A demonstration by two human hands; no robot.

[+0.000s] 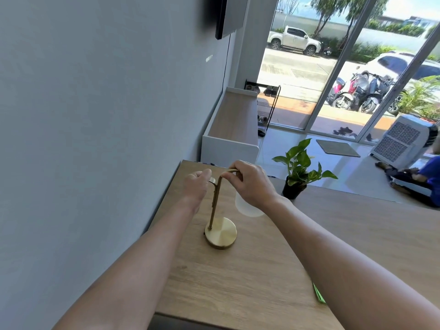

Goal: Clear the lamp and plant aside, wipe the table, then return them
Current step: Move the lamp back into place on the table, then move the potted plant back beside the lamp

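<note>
A brass lamp (221, 232) with a round base stands on the wooden table (238, 282) near its far left corner. Its white frosted globe hangs below my right wrist. My left hand (197, 184) grips the upper stem at a small knob. My right hand (250, 184) pinches the curved top of the arm. A small green plant in a black pot (293, 190) stands on the table's far edge, to the right of the lamp.
A grey wall runs along the table's left side. Something thin and green (319, 294) pokes out under my right forearm. Beyond the table are a white low cabinet (229, 146), a shoe rack, glass doors, a white air cooler (400, 141) and a seated person (419, 179).
</note>
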